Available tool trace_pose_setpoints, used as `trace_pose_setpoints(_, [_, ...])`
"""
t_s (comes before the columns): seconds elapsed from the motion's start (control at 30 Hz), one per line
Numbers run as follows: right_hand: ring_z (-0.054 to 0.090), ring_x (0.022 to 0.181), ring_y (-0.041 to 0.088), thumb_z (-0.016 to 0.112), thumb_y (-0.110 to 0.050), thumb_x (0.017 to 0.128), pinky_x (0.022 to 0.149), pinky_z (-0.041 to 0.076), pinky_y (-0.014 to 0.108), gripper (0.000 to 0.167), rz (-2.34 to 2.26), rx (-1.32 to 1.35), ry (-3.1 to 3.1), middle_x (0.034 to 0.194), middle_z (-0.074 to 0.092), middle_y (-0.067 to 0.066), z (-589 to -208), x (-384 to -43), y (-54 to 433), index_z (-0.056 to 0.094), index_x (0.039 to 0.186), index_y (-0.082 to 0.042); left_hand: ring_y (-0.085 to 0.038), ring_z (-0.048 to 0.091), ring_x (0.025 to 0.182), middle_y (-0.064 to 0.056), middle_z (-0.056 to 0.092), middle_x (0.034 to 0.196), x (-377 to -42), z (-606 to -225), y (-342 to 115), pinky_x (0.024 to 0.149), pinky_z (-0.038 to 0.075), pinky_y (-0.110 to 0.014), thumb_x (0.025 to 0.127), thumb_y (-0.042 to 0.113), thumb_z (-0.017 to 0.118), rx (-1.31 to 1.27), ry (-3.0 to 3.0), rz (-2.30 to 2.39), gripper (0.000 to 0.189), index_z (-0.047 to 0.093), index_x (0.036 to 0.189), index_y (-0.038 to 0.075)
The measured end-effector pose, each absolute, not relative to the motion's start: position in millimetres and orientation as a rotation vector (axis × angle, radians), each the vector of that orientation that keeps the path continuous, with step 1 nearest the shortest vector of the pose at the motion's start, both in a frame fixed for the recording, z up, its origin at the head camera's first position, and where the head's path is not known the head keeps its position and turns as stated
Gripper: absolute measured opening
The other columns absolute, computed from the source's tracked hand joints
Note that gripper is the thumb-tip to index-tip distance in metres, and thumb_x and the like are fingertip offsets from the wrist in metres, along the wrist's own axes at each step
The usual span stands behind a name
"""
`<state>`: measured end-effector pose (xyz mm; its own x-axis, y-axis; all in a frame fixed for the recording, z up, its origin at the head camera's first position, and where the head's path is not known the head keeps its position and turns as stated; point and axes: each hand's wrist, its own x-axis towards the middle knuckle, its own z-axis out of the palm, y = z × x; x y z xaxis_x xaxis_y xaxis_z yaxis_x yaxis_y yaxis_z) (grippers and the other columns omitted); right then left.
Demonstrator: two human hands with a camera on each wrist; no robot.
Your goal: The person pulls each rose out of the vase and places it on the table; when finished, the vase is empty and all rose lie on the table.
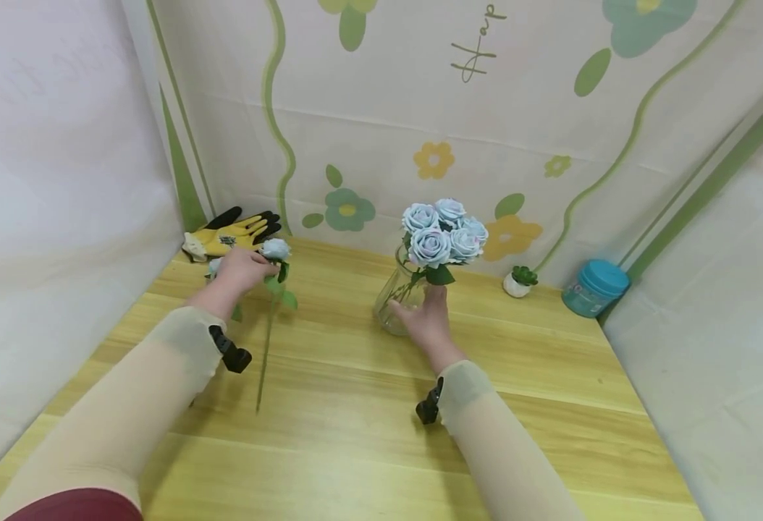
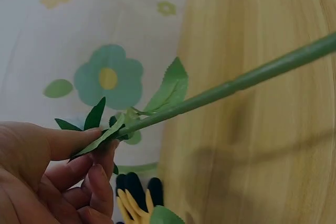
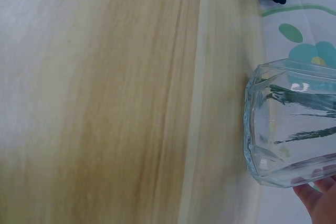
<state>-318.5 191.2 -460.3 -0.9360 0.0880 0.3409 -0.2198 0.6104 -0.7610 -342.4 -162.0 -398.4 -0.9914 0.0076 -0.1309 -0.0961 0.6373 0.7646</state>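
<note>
My left hand [image 1: 241,271] pinches a pale blue artificial rose [image 1: 276,250] by its stem, just under the bloom. The green stem [image 2: 236,83] hangs down toward the table, with leaves near the fingers. Partly hidden behind that hand is another blue bloom [image 1: 214,266]. My right hand [image 1: 428,322] grips the side of a clear glass vase [image 1: 389,300], thumb and fingers spread around it. Several blue roses [image 1: 431,247] stand in the vase, their stems visible through the glass [image 3: 299,124]; the right fingertips lie against the glass in the right wrist view.
Yellow and black gloves [image 1: 232,233] lie in the back left corner of the wooden table [image 1: 329,405]. Toward the back right are a small potted succulent [image 1: 520,281] and a blue-lidded tub [image 1: 595,288]. Flower-printed cloth [image 1: 368,130] encloses the back and sides.
</note>
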Motion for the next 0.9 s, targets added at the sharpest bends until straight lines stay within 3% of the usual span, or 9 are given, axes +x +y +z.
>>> trace_pose_setpoints(0.13, [0.04,0.134,0.035,0.087,-0.034,0.077,0.106,0.04,0.044,0.11,1.26,0.085,-2.515,0.147,0.03,0.014,-460,-319,192,0.008,0.151,-0.045,-0.042,0.051,0.118,-0.025,0.058,0.127,-357,-412,-162,0.093,0.046,-0.051,0.097,0.023,0.063,-0.029,2.748,1.145,0.031,0.072,0.106,-0.005])
trace_pose_setpoints(0.23, [0.041,0.132,0.039,0.087,-0.036,0.077,0.104,0.041,0.047,0.11,1.265,0.067,-2.527,0.146,0.031,0.016,-460,-319,191,0.007,0.151,-0.046,-0.035,0.056,0.096,-0.016,0.062,0.091,-363,-417,-160,0.08,0.047,-0.045,0.097,0.021,0.062,-0.004,2.772,1.056,0.028,0.067,0.079,0.0])
trace_pose_setpoints(0.3, [0.041,0.132,0.039,0.087,-0.036,0.077,0.104,0.041,0.047,0.109,1.266,0.063,-2.526,0.146,0.031,0.016,-461,-319,191,0.007,0.151,-0.046,-0.028,0.051,0.077,-0.007,0.05,0.069,-366,-420,-158,0.071,0.043,-0.041,0.096,0.019,0.061,-0.004,2.784,1.011,0.036,0.054,0.064,0.006])
trace_pose_setpoints(0.37, [0.041,0.132,0.038,0.086,-0.037,0.077,0.105,0.041,0.046,0.109,1.264,0.073,-2.524,0.147,0.031,0.015,-461,-319,191,0.007,0.151,-0.046,-0.023,0.045,0.066,0.0,0.038,0.06,-367,-421,-157,0.066,0.041,-0.038,0.096,0.017,0.06,-0.009,2.79,0.986,0.04,0.046,0.059,0.01])
trace_pose_setpoints(0.47, [0.041,0.133,0.038,0.086,-0.037,0.077,0.105,0.041,0.046,0.109,1.261,0.09,-2.519,0.147,0.03,0.014,-461,-319,191,0.008,0.151,-0.046,-0.02,0.04,0.057,0.001,0.032,0.057,-369,-424,-156,0.062,0.04,-0.036,0.096,0.015,0.059,-0.044,2.779,0.976,0.041,0.041,0.059,0.011])
trace_pose_setpoints(0.7, [0.042,0.132,0.036,0.087,-0.036,0.076,0.105,0.041,0.045,0.109,1.251,0.116,-2.504,0.147,0.03,0.012,-461,-319,191,0.009,0.151,-0.047,-0.025,0.049,0.063,-0.009,0.048,0.069,-368,-422,-158,0.057,0.042,-0.036,0.096,0.015,0.053,-0.131,2.794,0.876,0.028,0.052,0.07,0.007])
trace_pose_setpoints(0.8, [0.043,0.131,0.037,0.087,-0.035,0.076,0.105,0.041,0.045,0.109,1.236,0.102,-2.51,0.146,0.032,0.014,-461,-318,192,0.01,0.151,-0.045,-0.025,0.045,0.059,-0.01,0.047,0.069,-368,-414,-155,0.05,0.039,-0.035,0.095,0.012,0.049,-0.137,2.885,0.819,0.025,0.05,0.07,0.007])
trace_pose_setpoints(0.9, [0.043,0.131,0.038,0.087,-0.035,0.076,0.105,0.041,0.046,0.108,1.222,0.084,-2.519,0.145,0.032,0.016,-460,-318,192,0.011,0.152,-0.041,-0.026,0.045,0.063,-0.011,0.051,0.075,-368,-403,-145,0.052,0.038,-0.036,0.092,0.007,0.047,-0.099,3.031,0.854,0.014,0.053,0.079,0.006])
